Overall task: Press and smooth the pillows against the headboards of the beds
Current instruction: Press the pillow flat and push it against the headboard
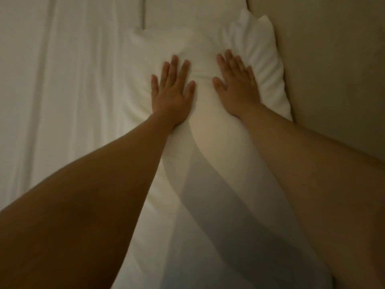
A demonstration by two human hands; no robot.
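A plump white pillow (208,142) lies along the beige headboard (333,59), which fills the right side of the head view. My left hand (171,90) rests flat on the pillow's left half, palm down, fingers spread. My right hand (237,84) lies flat on its right half, close to the headboard, fingers apart. The fabric dents and creases between and around both palms. Both bare forearms reach in from the bottom corners and cast shadows over the pillow's near part. A second pillow corner (264,24) pokes up behind, against the headboard.
A white bed sheet (62,80) with long lengthwise folds covers the left side of the view. Lighting is dim and warm.
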